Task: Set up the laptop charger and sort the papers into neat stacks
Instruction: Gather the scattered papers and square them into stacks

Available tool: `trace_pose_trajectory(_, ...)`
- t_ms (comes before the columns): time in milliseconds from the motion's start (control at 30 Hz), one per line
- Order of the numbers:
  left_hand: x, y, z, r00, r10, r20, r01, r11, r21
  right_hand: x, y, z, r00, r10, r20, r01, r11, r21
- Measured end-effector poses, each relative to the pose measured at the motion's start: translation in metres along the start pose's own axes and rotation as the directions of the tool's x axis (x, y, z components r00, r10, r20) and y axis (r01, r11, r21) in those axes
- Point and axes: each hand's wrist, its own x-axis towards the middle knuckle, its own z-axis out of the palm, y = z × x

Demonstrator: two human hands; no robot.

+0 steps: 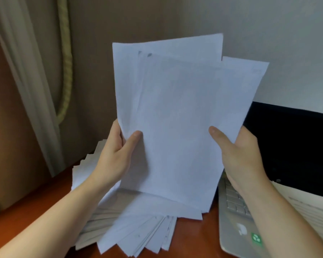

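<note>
Sorting is the step in hand, judging by the layout. The left hand (117, 157) and right hand (239, 157) are holding a small bundle of white sheets (175, 118) upright above the counter (26, 216), one hand at each lower side edge. The fingers (117, 131) of both hands are clamping on the bundle. Each thumb is pressing the near face, and the rest are lying behind the paper (mostly hidden). The sheets are sitting askew, top edges fanning at different angles, so the bundle is not squared yet. Its lower edge is hanging over the pile below; contact cannot be told.

That pile of papers (138, 229) is spreading loosely across the counter, edges splayed. The laptop (235, 229) is standing open just right of the pile, screen dark, and a printed page (309, 207) is lying over its right side. The charger is not showing anywhere in view.

Judgement: the paper half of the task is running and looks early, since most of the paper is lying unsorted. The next move is probably calling for squaring: easing the grip a little, tapping the bottom edge on bare counter until the edges are lining up, then laying the bundle flat apart from the pile. The laptop is crowding the right, so the front left of the counter looks the likelier spot.
</note>
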Motion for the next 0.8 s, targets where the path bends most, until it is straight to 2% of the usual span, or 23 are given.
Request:
trace_pose_trajectory(67, -0.001, -0.001, 0.0, 0.999, 0.04, 0.003, -0.04, 0.999, 0.01, -0.001, -0.001, 0.002, 0.998, -0.006, 0.061, 0.008, 1.0, -0.022)
trace_pose_trajectory(167, -0.001, -0.002, 0.001, 0.999, 0.026, 0.032, -0.025, 0.999, -0.024, -0.001, 0.001, 0.004, 0.991, -0.002, 0.135, 0.015, 0.996, -0.09)
trace_pose_trajectory(300, -0.002, -0.004, 0.003, 0.995, 0.032, 0.098, -0.031, 0.999, -0.012, -0.002, 0.01, 0.005, 0.993, 0.013, 0.119, 0.007, 0.987, -0.161)
trace_pose_trajectory(433, -0.003, -0.001, 0.004, 0.994, 0.062, 0.087, -0.062, 0.998, -0.008, -0.004, 0.009, 0.007, 0.998, -0.045, 0.042, 0.049, 0.994, -0.101)
trace_pose_trajectory(500, -0.001, -0.003, 0.001, 0.998, 0.04, 0.055, -0.04, 0.999, -0.015, -0.005, 0.008, 0.009, 0.997, -0.039, 0.063, 0.043, 0.997, -0.07)
trace_pose_trajectory(600, 0.0, -0.007, 0.0, 0.998, -0.032, 0.045, 0.029, 0.998, 0.061, -0.008, 0.016, 0.01, 0.989, 0.065, 0.135, -0.05, 0.993, -0.11)
trace_pose_trajectory(667, -0.001, -0.01, 0.001, 0.997, -0.061, 0.051, 0.057, 0.995, 0.084, -0.009, 0.02, 0.009, 0.984, 0.118, 0.133, -0.1, 0.985, -0.139)
trace_pose_trajectory(800, -0.002, -0.011, 0.002, 0.991, -0.128, 0.039, 0.126, 0.991, 0.044, -0.008, 0.014, 0.004, 0.984, 0.13, 0.119, -0.111, 0.982, -0.153)
